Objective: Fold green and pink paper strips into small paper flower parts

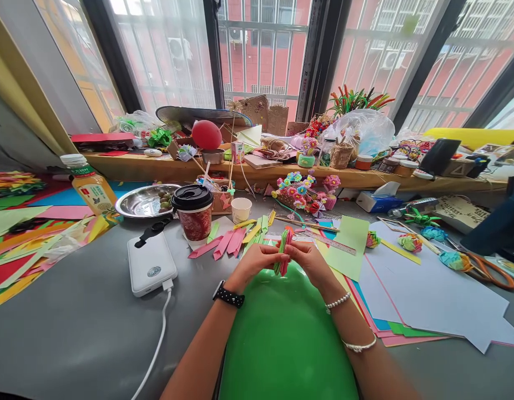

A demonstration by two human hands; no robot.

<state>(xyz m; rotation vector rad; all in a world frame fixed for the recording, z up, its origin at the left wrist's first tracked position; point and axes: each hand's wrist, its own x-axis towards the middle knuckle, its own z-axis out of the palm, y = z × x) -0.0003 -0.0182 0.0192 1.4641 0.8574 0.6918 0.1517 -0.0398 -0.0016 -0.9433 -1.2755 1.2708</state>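
Note:
My left hand (257, 262) and my right hand (307, 259) meet over the grey table, both pinched on a small bundle of folded green and pink paper strips (283, 251) held upright between them. A black watch sits on my left wrist, bead bracelets on my right. Below the hands lies a large shiny green rounded object (284, 339). Loose folded strips in pink, green and yellow (234, 240) lie just beyond my left hand. A light green sheet (349, 246) and a ruler (329, 242) lie by my right hand.
A white power bank (151, 265) with its cable, a lidded coffee cup (194, 212), a steel bowl (144, 201) and a juice bottle (91, 187) stand on the left. White sheets (432, 289) and orange-handled scissors (488, 270) lie on the right. A cluttered wooden shelf (257, 166) runs along the window.

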